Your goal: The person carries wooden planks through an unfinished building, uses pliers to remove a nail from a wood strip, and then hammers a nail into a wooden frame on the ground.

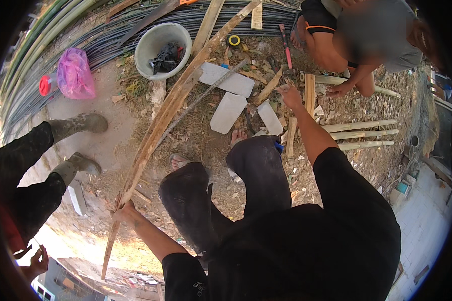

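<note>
My left hand (127,212) is closed around a long, rough wooden plank (153,131). The plank slants from the lower left up to the top of the view. Out to the right, my right hand (289,94) hovers over the ground with its fingers apart and nothing visible in them. Close by it lie a pointed wood offcut (270,86) and a short upright-lying board (310,94). A red-handled tool (287,50) rests just beyond. Under the plank, a ribbed steel bar (202,102) lies across pale flat blocks (228,112).
A grey bucket (141,54) holds black plastic. Nearby are a handsaw (149,21), a yellow tape measure (233,40), a pink bag (76,75) and long rods (103,47). Pale stakes (364,134) lie right. One person (331,35) crouches far right; another's boots (80,125) stand left.
</note>
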{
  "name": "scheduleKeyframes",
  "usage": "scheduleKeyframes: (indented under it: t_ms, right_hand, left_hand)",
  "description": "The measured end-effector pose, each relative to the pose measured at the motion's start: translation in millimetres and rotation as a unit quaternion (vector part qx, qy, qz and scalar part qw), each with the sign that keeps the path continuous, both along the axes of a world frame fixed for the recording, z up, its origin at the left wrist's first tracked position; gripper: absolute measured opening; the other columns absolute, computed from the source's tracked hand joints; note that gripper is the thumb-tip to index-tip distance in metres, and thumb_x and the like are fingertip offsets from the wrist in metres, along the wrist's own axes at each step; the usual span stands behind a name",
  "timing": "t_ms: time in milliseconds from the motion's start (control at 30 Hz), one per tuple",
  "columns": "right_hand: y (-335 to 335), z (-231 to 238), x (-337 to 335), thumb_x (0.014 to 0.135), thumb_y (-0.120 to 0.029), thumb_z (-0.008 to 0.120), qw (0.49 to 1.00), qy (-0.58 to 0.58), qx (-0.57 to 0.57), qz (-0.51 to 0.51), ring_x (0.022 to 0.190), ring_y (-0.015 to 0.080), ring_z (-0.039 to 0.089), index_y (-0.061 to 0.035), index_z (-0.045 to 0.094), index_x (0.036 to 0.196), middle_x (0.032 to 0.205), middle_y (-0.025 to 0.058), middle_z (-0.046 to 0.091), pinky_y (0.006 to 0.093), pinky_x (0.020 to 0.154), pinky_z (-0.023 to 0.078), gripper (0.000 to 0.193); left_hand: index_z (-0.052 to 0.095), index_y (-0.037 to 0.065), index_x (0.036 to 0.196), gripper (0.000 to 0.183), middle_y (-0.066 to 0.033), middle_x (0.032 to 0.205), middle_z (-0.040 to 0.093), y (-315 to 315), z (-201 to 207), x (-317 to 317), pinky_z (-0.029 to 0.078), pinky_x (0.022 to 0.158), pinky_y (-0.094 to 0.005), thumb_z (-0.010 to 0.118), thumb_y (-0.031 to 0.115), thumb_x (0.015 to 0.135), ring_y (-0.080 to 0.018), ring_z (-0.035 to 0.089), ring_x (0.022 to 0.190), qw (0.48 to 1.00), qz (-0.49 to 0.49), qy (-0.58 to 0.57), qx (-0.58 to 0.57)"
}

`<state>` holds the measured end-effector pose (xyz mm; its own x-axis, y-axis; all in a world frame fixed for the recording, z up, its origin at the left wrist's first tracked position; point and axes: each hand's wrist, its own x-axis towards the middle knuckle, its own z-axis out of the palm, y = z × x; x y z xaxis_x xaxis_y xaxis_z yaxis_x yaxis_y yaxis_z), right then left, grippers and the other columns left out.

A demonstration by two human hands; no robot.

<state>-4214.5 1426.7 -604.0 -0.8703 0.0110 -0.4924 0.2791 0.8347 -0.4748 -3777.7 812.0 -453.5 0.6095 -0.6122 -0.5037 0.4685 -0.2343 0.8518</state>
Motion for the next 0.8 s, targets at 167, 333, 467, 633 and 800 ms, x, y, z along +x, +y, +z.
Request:
scheduleKeyframes:
  t_ms: [167, 333, 467, 633, 800]
  right_hand:
    - [-3.6, -88.5, -82.4, 0.089, -0.043, 0.067, 0.994, 0.025, 0.110, 0.004, 0.107, 0.0347, 0.065, 0.0073, 0.053, 0.131, 0.119, 0.0244, 0.065, 0.0430, 0.092, 0.050, 0.066]
    - [-15.3, -134.4, -135.9, 0.092, -0.041, 0.064, 0.989, -0.037, 0.134, -0.055, 0.122, 0.0374, 0.056, 0.0074, 0.039, 0.143, 0.129, 0.0292, 0.057, 0.0450, 0.097, 0.048, 0.075]
    - [0.1, -192.8, -139.0, 0.092, -0.036, 0.065, 0.980, 0.031, 0.195, -0.009, 0.124, 0.0393, 0.052, 0.0093, 0.037, 0.142, 0.138, 0.0294, 0.049, 0.0466, 0.098, 0.048, 0.074]
    - [-12.1, -165.0, -111.7, 0.088, -0.030, 0.071, 0.977, 0.022, 0.200, 0.078, 0.121, 0.0409, 0.053, 0.0066, 0.048, 0.133, 0.133, 0.0259, 0.052, 0.0488, 0.099, 0.047, 0.063]
    - [-15.2, -127.5, -92.2, 0.085, -0.026, 0.073, 0.966, 0.047, 0.215, 0.132, 0.114, 0.0404, 0.054, 0.0016, 0.056, 0.127, 0.123, 0.0204, 0.056, 0.0494, 0.094, 0.046, 0.053]
  left_hand:
    - [0.051, 0.001, 0.091, 0.045, -0.0162, 0.088, 0.059, -13.9, -111.9, -25.0, 0.046, 0.088, -0.0601, 0.042, 0.045, 0.094, -0.0325, 0.058, 0.088, 0.993, -0.099, 0.055, 0.029]
    - [0.055, -0.001, 0.092, 0.053, -0.0180, 0.095, 0.062, -16.0, -185.1, -56.2, 0.044, 0.094, -0.0584, 0.038, 0.049, 0.096, -0.0326, 0.060, 0.094, 0.973, -0.216, 0.084, 0.007]
    - [0.058, -0.002, 0.095, 0.055, -0.0182, 0.097, 0.063, -27.8, -221.3, -76.3, 0.044, 0.095, -0.0561, 0.039, 0.050, 0.096, -0.0324, 0.060, 0.096, 0.955, -0.279, 0.103, -0.005]
    - [0.060, -0.001, 0.097, 0.051, -0.0179, 0.097, 0.064, -26.1, -249.5, -86.1, 0.045, 0.094, -0.0532, 0.044, 0.047, 0.095, -0.0314, 0.061, 0.096, 0.951, -0.298, 0.073, 0.033]
    - [0.062, -0.001, 0.099, 0.048, -0.0175, 0.097, 0.065, -24.9, -261.3, -81.8, 0.046, 0.093, -0.0503, 0.050, 0.045, 0.093, -0.0303, 0.062, 0.095, 0.936, -0.335, 0.057, 0.090]
